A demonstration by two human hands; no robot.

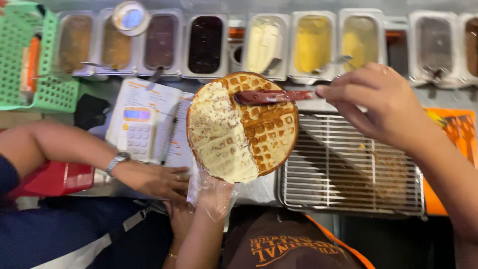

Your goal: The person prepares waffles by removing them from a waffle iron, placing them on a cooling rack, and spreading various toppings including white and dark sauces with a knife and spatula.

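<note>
My left hand (pixel 211 194), in a thin clear plastic glove, holds a round waffle (pixel 242 127) up from below. The waffle's left half is covered with pale cream spread; its right half is bare and golden. My right hand (pixel 378 102) grips a flat spreading knife (pixel 271 96) loaded with dark reddish-brown spread. The blade lies across the upper right part of the waffle.
A row of metal tubs (pixel 205 45) with brown, dark, cream and yellow spreads lines the back. Under my right hand sits a wire rack (pixel 348 169), with an orange tray (pixel 460 129) beyond. A co-worker's hand (pixel 157 180) with a wristwatch rests beside a calculator (pixel 137 130) and notebook. A green basket (pixel 30 60) stands far left.
</note>
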